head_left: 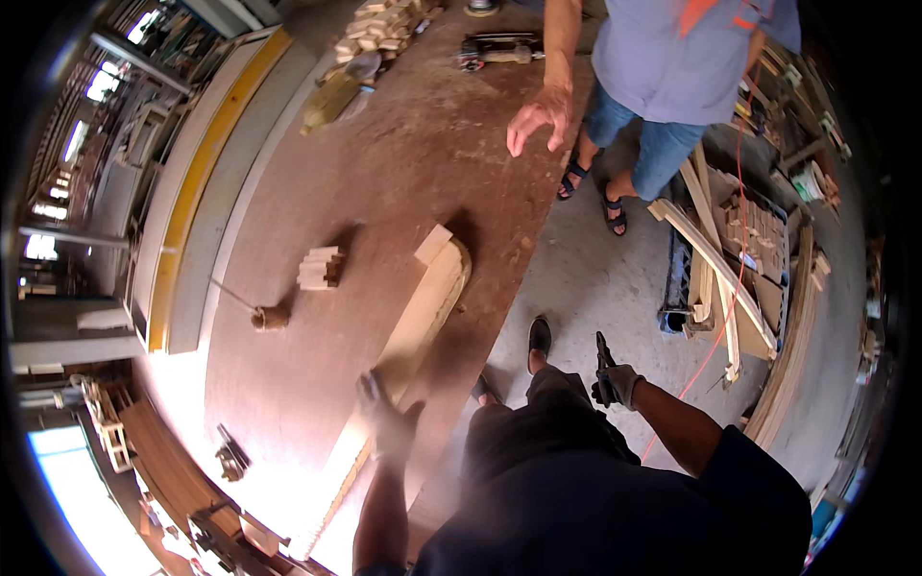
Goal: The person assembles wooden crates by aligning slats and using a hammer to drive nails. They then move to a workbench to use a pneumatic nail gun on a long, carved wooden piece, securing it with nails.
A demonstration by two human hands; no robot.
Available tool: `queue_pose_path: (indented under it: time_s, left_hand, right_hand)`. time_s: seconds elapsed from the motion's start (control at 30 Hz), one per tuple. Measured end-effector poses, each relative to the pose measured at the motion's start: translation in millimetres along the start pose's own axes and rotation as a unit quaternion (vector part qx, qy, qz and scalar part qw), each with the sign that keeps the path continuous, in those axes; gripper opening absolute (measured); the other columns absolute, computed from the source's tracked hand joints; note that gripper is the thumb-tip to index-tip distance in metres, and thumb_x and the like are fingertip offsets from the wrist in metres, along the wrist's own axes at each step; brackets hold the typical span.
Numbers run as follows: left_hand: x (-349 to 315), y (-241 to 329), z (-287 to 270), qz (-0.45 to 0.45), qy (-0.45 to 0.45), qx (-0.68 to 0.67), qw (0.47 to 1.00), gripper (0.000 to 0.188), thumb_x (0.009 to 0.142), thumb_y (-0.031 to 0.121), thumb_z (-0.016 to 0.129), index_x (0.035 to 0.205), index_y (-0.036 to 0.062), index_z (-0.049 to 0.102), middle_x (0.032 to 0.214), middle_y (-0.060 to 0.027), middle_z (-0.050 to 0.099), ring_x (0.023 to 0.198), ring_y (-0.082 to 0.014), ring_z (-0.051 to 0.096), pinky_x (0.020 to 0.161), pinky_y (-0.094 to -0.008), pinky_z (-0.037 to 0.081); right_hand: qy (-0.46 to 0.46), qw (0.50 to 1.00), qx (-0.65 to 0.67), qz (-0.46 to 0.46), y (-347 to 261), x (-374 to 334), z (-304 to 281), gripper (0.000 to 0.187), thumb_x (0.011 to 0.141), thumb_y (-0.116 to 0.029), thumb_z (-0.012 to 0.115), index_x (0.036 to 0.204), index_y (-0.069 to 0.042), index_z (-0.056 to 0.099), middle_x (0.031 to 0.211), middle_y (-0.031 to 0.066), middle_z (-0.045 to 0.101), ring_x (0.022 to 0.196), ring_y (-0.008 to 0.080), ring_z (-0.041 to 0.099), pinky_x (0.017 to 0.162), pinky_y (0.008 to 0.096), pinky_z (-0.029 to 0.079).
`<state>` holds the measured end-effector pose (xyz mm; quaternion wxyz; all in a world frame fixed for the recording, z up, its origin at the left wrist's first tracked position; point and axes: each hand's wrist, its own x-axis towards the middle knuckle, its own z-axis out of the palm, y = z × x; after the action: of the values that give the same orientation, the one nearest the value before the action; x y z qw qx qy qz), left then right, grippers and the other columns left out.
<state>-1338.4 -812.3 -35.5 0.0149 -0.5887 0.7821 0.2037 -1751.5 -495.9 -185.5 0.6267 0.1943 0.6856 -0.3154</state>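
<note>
A long pale wooden piece (401, 331) with a rounded far end lies across the brown work table. A small wood block (433, 244) sits at that far end. My left hand (389, 420), in a light glove, is over the near part of this piece, thumb apart from the fingers. It is slightly blurred, and whether it presses on the wood I cannot tell. My right hand (622, 383), also gloved, is off the table to the right. It grips a dark pistol-shaped tool (604, 365) that points away from me.
A co-worker's hand (540, 119) hangs over the table's far right edge. On the table (288, 182) are a block stack (320, 268), a brush-like tool (270, 318), a dark tool (230, 455) and a power tool (500, 51). Right, a red hose (727, 312) crosses a crate (677, 305) and wood strips.
</note>
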Motion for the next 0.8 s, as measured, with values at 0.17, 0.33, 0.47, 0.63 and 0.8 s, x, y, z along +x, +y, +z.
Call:
queue_pose_path:
  time_s: [0.17, 0.33, 0.47, 0.63, 0.8]
  left_hand:
    - [-116.0, -166.0, -25.2, -0.145, -0.013, 0.063, 0.987, 0.134, 0.062, 0.039, 0.100, 0.165, -0.0016, 0.024, 0.167, -0.0286, 0.031, 0.157, -0.0455, 0.025, 0.130, -0.0515, 0.023]
    - [-176.5, -311.0, -33.8, -0.170, -0.068, 0.070, 0.981, 0.126, 0.064, 0.031, 0.098, 0.164, 0.0015, 0.027, 0.156, -0.0271, 0.045, 0.144, -0.0455, 0.043, 0.123, -0.0532, 0.035]
    - [-185.1, -351.1, -41.0, -0.116, -0.109, 0.094, 0.983, 0.119, 0.063, 0.035, 0.097, 0.159, 0.0041, 0.033, 0.136, -0.0232, 0.057, 0.128, -0.0443, 0.053, 0.111, -0.0545, 0.044]
    - [-187.0, -355.4, -54.0, -0.065, -0.114, 0.132, 0.983, 0.098, 0.063, 0.037, 0.093, 0.143, 0.0059, 0.045, 0.125, -0.0225, 0.061, 0.118, -0.0432, 0.059, 0.103, -0.0553, 0.049]
    - [-194.9, -344.7, -89.4, -0.004, -0.060, 0.156, 0.986, 0.095, 0.059, 0.035, 0.088, 0.140, 0.0057, 0.046, 0.117, -0.0206, 0.063, 0.112, -0.0429, 0.060, 0.096, -0.0564, 0.050]
  right_hand:
    - [0.049, 0.997, -0.053, -0.001, 3.8, -24.2, 5.5, 0.028, 0.103, -0.017, 0.064, 0.119, 0.007, 0.058, 0.091, 0.0207, 0.070, 0.075, 0.0365, 0.074, 0.064, 0.0520, 0.063]
    - [0.102, 0.994, -0.011, -0.032, 45.1, -57.0, 13.9, 0.027, 0.103, -0.018, 0.065, 0.113, 0.006, 0.058, 0.086, 0.0192, 0.069, 0.071, 0.0348, 0.072, 0.060, 0.0490, 0.061]
    - [0.117, 0.993, 0.010, -0.034, 107.4, -69.5, 20.1, 0.029, 0.103, -0.016, 0.065, 0.114, 0.009, 0.057, 0.088, 0.0219, 0.069, 0.074, 0.0384, 0.073, 0.064, 0.0512, 0.063]
    - [0.099, 0.995, 0.026, 0.005, 153.1, -91.9, 49.9, 0.032, 0.103, -0.018, 0.066, 0.117, 0.009, 0.057, 0.089, 0.0216, 0.069, 0.072, 0.0374, 0.073, 0.060, 0.0499, 0.063]
    - [0.119, 0.993, 0.020, -0.014, 181.8, -99.3, 60.2, 0.034, 0.101, -0.016, 0.068, 0.122, 0.009, 0.058, 0.093, 0.0232, 0.071, 0.074, 0.0378, 0.074, 0.059, 0.0491, 0.064]
